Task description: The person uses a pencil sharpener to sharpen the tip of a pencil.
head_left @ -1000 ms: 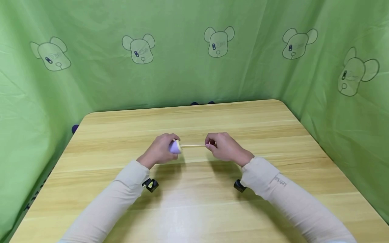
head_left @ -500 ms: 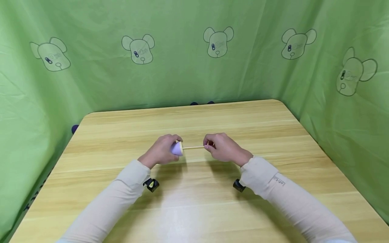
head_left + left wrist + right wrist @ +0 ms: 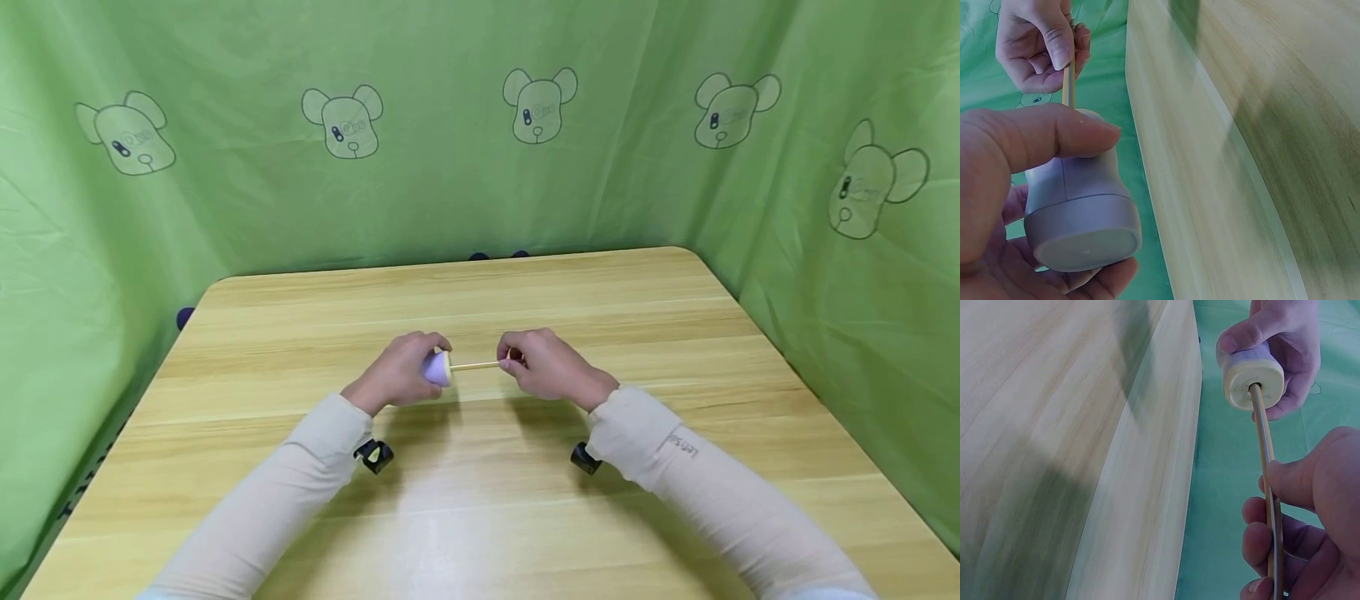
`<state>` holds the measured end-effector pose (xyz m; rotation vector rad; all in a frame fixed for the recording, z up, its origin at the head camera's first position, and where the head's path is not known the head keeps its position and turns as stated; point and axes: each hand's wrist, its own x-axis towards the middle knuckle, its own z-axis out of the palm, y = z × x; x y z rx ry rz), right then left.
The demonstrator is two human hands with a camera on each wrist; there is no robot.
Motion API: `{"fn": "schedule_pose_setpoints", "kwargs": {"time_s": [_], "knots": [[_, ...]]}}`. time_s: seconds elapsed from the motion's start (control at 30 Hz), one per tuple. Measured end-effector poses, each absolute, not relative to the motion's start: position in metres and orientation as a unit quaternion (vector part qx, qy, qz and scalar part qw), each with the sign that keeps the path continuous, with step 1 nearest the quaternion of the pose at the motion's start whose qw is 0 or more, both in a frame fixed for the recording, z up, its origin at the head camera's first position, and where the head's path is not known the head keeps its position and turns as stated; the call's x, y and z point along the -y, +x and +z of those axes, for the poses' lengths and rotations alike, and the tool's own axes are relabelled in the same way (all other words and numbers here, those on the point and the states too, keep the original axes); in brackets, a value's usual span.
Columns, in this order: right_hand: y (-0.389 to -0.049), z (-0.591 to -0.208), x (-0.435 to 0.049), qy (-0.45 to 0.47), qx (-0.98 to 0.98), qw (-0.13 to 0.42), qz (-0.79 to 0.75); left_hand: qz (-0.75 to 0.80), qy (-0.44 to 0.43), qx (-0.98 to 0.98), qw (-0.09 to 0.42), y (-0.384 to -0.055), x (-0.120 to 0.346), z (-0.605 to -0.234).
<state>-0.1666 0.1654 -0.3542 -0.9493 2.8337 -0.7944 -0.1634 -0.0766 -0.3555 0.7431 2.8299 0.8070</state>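
Above the wooden table [image 3: 480, 508], a pencil [image 3: 1263, 428] enters one end of a purple pencil sharpener [image 3: 1082, 209].
The left hand [image 3: 397, 372] grips the pencil sharpener, the right hand [image 3: 553, 367] pinches the pencil; both seem light and stiff, the smooth sharpener best held round its waist.

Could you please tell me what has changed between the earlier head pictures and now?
The right hand moved slightly toward the left hand, which shifted a little right; less pencil shows between them. Unchanged: the left hand holds the purple sharpener, the right pinches the pencil.
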Motion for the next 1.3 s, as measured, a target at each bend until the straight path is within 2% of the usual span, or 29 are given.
{"fn": "schedule_pose_setpoints", "kwargs": {"time_s": [0.3, 0.7, 0.83, 1.07, 1.3], "knots": [[-0.167, -0.355, -0.162, -0.311, -0.916, 0.015, -0.252, 0.268, 0.246, -0.93, 0.043, -0.162, 0.076, -0.354], [-0.17, -0.36, -0.167, -0.326, -0.91, -0.052, -0.25, 0.289, 0.249, -0.923, 0.046, -0.166, 0.083, -0.353], [-0.169, -0.363, -0.172, -0.34, -0.907, -0.089, -0.232, 0.318, 0.241, -0.916, 0.045, -0.167, 0.091, -0.353], [-0.172, -0.375, -0.18, -0.343, -0.896, -0.187, -0.21, 0.351, 0.248, -0.902, 0.038, -0.168, 0.097, -0.357], [-0.175, -0.384, -0.187, -0.355, -0.867, -0.232, -0.262, 0.405, 0.248, -0.88, 0.031, -0.166, 0.101, -0.365]]}}
